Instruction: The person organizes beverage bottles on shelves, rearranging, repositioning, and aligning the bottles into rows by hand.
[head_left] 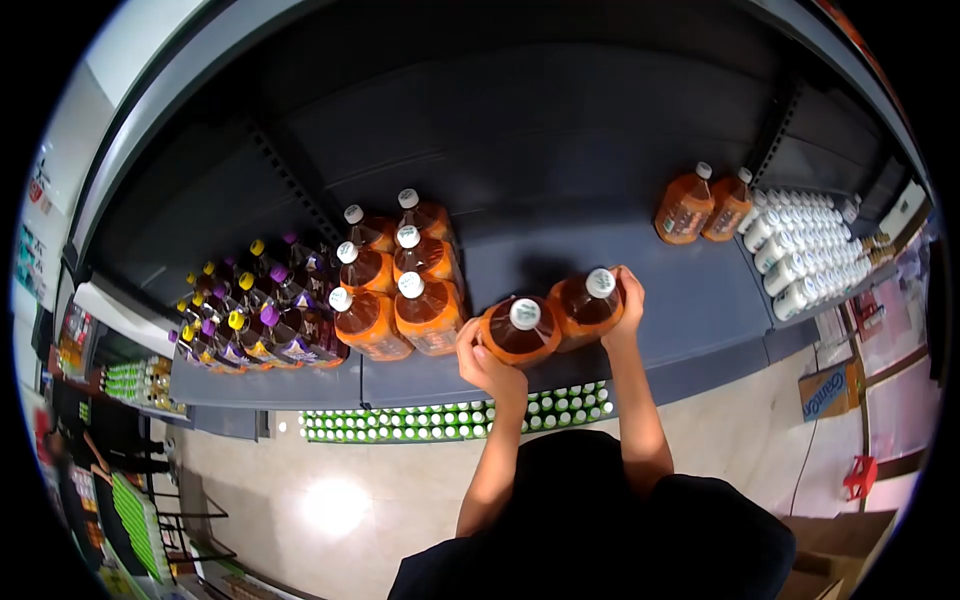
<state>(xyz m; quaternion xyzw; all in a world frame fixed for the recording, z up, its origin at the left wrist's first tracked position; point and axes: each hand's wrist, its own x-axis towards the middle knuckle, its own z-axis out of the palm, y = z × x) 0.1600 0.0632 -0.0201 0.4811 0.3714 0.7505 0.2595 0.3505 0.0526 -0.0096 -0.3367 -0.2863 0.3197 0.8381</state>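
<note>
Two large drink bottles with white caps and orange labels are side by side in front of me, over the front part of the dark shelf [620, 350]. My left hand [490, 370] is wrapped round the outer side of the left bottle [520, 335]. Round the right side of the right bottle [585, 312] curl the fingers of my right hand [627, 308]. The bottles touch or nearly touch each other. Just left of them stand several matching bottles [425, 315] in two columns. Whether the held bottles' bases rest on the shelf is hidden.
Dark bottles with yellow and purple caps [255, 320] fill the shelf's left end. Two more orange-labelled bottles [686, 208] stand at the back right, beside rows of white bottles [805, 260]. Below are green bottles with white caps [440, 422]. A cardboard box [832, 390] sits right.
</note>
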